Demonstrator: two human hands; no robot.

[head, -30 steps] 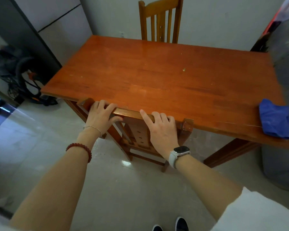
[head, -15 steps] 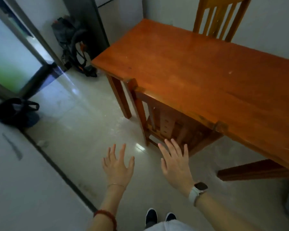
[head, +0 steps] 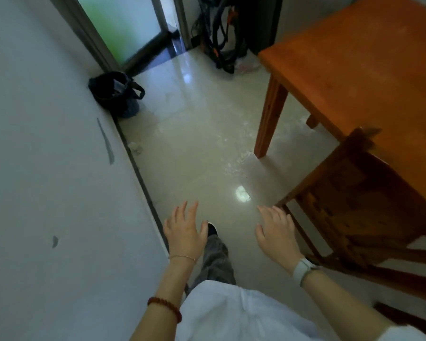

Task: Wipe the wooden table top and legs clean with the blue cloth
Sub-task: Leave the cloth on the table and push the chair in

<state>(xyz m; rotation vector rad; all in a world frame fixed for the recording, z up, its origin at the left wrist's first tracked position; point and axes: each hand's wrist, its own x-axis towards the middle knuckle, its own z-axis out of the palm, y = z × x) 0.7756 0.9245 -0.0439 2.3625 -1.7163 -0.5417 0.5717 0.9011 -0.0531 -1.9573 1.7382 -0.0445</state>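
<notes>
My hands have come off the chair back they gripped a second ago, and my view has swung left, away from the desk top toward the wall and doorway. The blue cloth that lay on the far right edge of the desk is out of sight now.

My left hand hangs palm down over the floor, fingers spread and nearly straight, its grip open on nothing. A thin bracelet sits at the wrist and a red bead bracelet farther up the forearm. My right hand floats level with it, also palm down, fingers loosely extended toward the floor, grip open and empty, with a pale watch on the wrist. Both forearms reach forward from my white top, roughly parallel and apart.

The right hand is just beside the wooden chair, which is tucked under the desk; I cannot tell whether my fingers touch it. One desk leg stands on the glossy floor ahead. Between my hands, my dark shoe shows below a grey trouser leg. A black bag sits against the white wall by the doorway.
</notes>
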